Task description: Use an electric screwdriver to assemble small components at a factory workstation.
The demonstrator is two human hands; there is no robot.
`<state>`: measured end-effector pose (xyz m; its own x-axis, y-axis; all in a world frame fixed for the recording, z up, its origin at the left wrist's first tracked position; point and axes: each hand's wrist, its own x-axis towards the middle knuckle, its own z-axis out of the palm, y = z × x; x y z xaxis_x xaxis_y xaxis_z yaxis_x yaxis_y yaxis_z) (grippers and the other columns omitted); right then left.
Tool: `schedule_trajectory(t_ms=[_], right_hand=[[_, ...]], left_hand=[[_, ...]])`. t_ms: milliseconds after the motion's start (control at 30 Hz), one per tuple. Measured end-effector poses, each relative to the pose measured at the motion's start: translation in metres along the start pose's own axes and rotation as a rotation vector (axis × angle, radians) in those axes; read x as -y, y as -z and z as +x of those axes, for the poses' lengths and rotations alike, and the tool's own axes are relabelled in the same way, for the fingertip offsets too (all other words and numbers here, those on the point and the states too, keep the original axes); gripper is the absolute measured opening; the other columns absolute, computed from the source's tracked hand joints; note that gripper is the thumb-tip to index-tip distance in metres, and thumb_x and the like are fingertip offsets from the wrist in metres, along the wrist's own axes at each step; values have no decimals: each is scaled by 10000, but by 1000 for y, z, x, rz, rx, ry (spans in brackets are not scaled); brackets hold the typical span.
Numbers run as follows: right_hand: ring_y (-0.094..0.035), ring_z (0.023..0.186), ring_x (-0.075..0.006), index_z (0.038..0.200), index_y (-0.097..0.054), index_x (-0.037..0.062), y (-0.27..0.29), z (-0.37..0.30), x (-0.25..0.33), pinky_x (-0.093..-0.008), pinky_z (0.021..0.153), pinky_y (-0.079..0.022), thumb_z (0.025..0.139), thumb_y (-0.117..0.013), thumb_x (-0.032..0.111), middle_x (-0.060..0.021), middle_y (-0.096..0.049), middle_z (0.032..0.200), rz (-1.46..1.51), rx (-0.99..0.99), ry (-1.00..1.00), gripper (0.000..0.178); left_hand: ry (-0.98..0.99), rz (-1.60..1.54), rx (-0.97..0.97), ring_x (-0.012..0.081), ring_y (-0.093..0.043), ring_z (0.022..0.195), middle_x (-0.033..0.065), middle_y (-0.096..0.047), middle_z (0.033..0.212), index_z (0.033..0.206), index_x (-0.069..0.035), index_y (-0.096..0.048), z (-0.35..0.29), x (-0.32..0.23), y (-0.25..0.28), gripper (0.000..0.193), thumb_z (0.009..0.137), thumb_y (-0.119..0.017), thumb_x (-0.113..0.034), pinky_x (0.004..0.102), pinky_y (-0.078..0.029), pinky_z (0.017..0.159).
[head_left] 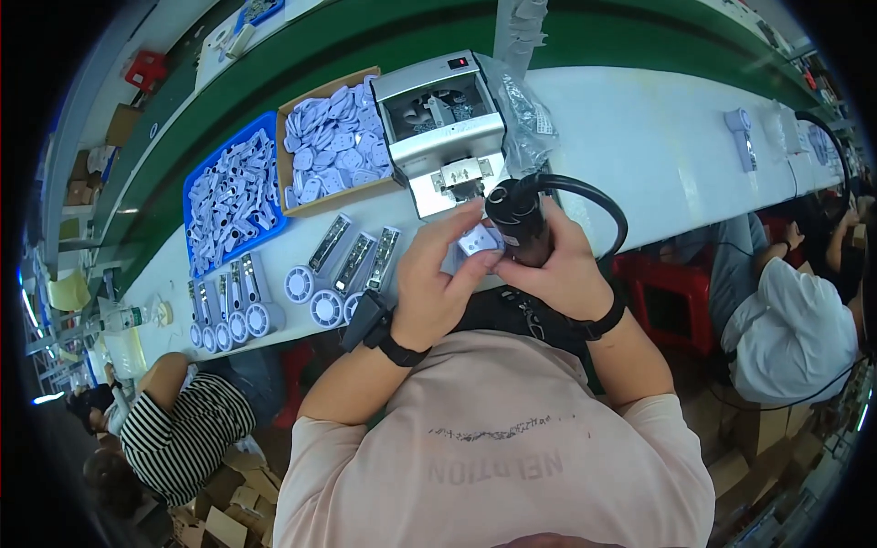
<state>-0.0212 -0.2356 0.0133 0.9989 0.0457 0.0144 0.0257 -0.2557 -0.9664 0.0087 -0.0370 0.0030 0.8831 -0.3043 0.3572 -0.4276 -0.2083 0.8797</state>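
Note:
My left hand [442, 272] pinches a small pale lilac plastic part [479, 241] just above the edge of the white workbench [639, 137]. My right hand [557, 265] is wrapped around a black electric screwdriver [517, 217], held upright with its top end toward the camera and its black cable looping off to the right. The driver sits right against the small part. Both hands are close together in front of my chest. The driver's tip is hidden behind the hand and part.
A grey screw-feeder machine [441, 128] stands just beyond the hands. Left of it are a cardboard box of lilac parts [333, 142], a blue tray of parts [228, 196] and rows of handheld fan bodies [343, 269]. People sit at left [183, 429] and right [790, 329].

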Motion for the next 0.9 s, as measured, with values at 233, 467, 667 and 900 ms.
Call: schedule_trajectory(t_ms=[233,467,667,900], right_hand=[[-641,1064,-170,1338,-553,-1,-8,-14,-2,-331,929,-542,851,-808,43,-82,-653,1208,390,-45,-122,552],[-617,1032,-170,1319,-553,-1,-9,-19,-21,-325,940,-512,818,-817,-35,-74,-633,1189,324,-33,-46,567],[-594,1119,-170,1343,-549,5,-4,-16,-20,-320,988,-484,811,-804,-20,-89,-621,1252,247,64,-140,590],[-625,850,-126,1234,-605,1,22,-33,-16,-265,759,-522,827,-769,-26,-63,-663,1025,307,-15,-191,440]], left_hand=[[29,-59,64,334,-658,1037,130,-693,1090,1157,-69,-729,-2,5,-5,396,831,-862,-251,434,-520,917],[-361,198,-36,342,-631,1010,107,-654,1221,1242,-75,-716,-17,2,0,414,897,-789,-292,457,-511,893],[-303,224,-13,354,-630,1018,113,-647,1273,1221,-78,-711,-25,2,4,347,920,-760,-243,463,-514,916],[-265,16,66,362,-651,1090,140,-690,1200,1207,-52,-709,-2,10,-6,345,917,-766,-230,456,-528,946]])
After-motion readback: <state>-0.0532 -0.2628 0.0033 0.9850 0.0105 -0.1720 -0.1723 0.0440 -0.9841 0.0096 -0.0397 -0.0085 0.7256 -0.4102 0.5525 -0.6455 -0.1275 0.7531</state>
